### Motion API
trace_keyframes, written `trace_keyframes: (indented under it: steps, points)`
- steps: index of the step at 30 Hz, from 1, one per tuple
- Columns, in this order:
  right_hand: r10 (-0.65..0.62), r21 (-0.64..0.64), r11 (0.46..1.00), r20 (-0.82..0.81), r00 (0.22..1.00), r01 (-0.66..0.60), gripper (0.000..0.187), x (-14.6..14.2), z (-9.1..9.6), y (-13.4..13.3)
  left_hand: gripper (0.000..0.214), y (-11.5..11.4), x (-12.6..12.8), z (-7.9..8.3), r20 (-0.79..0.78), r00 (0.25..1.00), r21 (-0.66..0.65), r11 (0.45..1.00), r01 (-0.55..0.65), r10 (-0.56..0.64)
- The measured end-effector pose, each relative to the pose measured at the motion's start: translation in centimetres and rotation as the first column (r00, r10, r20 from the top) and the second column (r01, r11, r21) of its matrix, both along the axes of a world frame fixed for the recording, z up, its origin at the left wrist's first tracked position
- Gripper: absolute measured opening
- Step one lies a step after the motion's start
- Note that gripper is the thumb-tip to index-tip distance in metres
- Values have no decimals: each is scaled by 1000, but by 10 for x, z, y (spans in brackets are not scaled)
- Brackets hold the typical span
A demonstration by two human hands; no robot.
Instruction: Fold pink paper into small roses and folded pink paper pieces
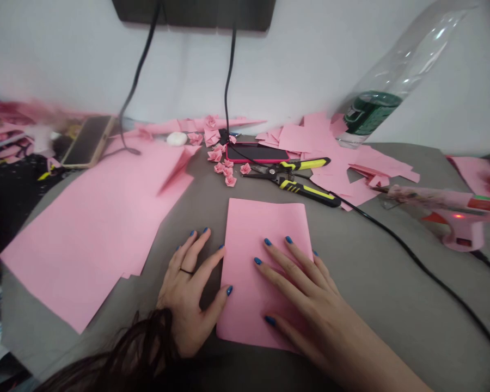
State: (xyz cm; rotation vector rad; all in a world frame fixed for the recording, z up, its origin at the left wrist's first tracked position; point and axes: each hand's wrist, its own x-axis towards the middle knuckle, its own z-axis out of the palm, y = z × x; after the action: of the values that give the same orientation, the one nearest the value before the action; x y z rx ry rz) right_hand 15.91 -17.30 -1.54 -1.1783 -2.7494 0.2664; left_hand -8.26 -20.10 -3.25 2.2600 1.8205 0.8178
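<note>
A folded-looking pink paper sheet [245,228] lies flat on the grey table in front of me. My right hand [306,288] rests palm down on its right half, fingers spread. At the sheet's left edge is my left hand [196,288], fingers apart, thumb and index finger touching the paper's edge. A dark ring sits on one left finger, and the nails of both hands are blue. Beyond the sheet lie pliers [273,172] with black and yellow handles, and several small folded pink paper flowers [227,173].
Large pink sheets [93,218] cover the table's left side. A phone [89,140] and a pink-edged phone [255,153] lie farther back. Paper scraps [330,163], a plastic bottle [375,109] and a pink glue gun [457,215] with a lit red light are at right. A black cable [408,247] crosses the table.
</note>
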Motion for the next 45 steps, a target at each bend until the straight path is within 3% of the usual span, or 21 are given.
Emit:
trace_keyframes:
  steps: [17,27,45]
  points:
    - [39,86,995,42,998,-42,69,5,-13,1,40,0,-2,-7,-99,995,104,995,-5,15]
    - [38,54,998,47,998,-41,72,5,-12,2,52,-2,-13,-15,-139,990,59,998,39,-30]
    - [50,24,998,43,998,-51,70,7,-10,4,52,-4,-14,-16,-136,990,50,998,31,-24]
